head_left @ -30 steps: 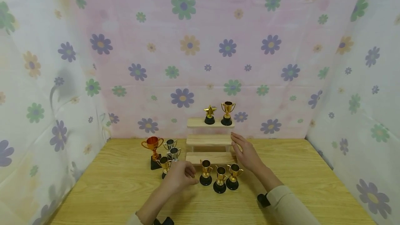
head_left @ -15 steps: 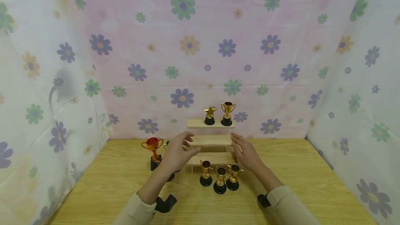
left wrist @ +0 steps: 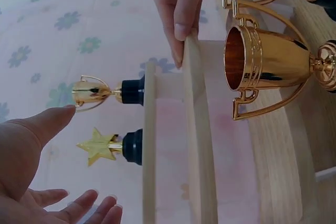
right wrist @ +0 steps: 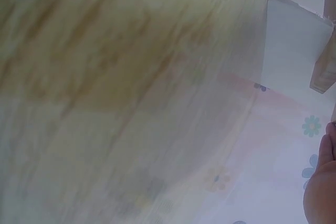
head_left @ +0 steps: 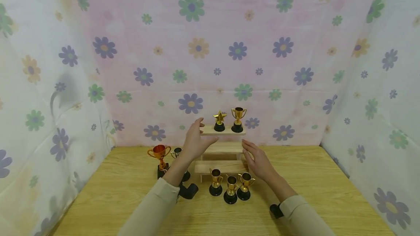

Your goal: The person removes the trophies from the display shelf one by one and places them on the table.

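Observation:
My left hand (head_left: 193,144) is raised by the left end of the top step of a three-step wooden display stand (head_left: 220,166), thumb and fingers spread with nothing between them. On that top step stand a gold star trophy (head_left: 219,118) and a gold cup trophy (head_left: 238,114); the left wrist view shows the thumb overlapping near the cup. My right hand (head_left: 260,161) touches the right end of the middle step with extended fingers. Only part of the right hand (right wrist: 321,192) shows in the right wrist view.
Three gold cup trophies (head_left: 231,185) with black bases stand before the lowest step. Left of the stand are a larger copper-coloured trophy (head_left: 160,152) and a silver cup (head_left: 176,152), with others partly behind my left forearm. A flowered cloth (head_left: 295,101) backs the wooden table (head_left: 295,207).
My left hand has risen from beside the front trophies, past the lower steps, to the top step's left end, fingers spreading. The right hand has stayed at the stand.

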### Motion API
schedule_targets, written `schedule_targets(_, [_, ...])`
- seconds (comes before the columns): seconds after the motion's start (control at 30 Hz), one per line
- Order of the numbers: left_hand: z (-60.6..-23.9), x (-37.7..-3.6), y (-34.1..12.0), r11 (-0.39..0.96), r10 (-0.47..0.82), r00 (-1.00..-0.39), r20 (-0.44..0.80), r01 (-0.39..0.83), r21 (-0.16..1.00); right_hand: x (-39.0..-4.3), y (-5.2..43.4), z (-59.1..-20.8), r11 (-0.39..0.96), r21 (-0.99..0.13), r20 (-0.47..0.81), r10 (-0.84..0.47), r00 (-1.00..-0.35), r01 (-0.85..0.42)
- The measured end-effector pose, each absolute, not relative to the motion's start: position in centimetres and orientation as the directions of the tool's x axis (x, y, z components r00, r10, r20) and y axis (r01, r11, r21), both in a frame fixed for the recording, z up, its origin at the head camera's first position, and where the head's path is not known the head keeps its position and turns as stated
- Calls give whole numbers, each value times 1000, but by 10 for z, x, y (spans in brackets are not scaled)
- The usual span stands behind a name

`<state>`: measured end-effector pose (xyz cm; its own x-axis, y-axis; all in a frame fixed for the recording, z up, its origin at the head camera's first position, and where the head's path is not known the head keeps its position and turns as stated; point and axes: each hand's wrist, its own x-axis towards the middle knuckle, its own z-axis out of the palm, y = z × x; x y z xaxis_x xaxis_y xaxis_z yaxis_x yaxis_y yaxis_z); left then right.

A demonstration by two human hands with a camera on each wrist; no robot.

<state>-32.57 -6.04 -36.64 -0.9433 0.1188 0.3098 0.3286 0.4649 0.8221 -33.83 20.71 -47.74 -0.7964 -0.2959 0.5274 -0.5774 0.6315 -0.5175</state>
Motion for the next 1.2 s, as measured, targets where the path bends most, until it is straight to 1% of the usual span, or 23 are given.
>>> schedule_targets(0.3, [-371,-359,-44,473,90,-966,242,255,843,-337,207,-476,622,-527,524,-298,-798,-579])
schedule_targets(0.5, [-373,-373,-40,454,65,-983,174,184,872,-336,207,-476,620,-529,522,-301,-798,-580])
schedule_targets(0.7, [-377,-382,-38,451,87,-979,183,202,870,-338,207,-478,633,-512,532,-298,-793,-581])
schedule_targets(0.87, [-382,-387,-35,486,106,-973,206,232,843,-338,207,-478,628,-512,540,-295,-788,-586])
schedule_targets(1.2, [-380,-386,-24,515,4,-977,214,185,837,-338,207,-478,627,-506,543,-302,-784,-592])
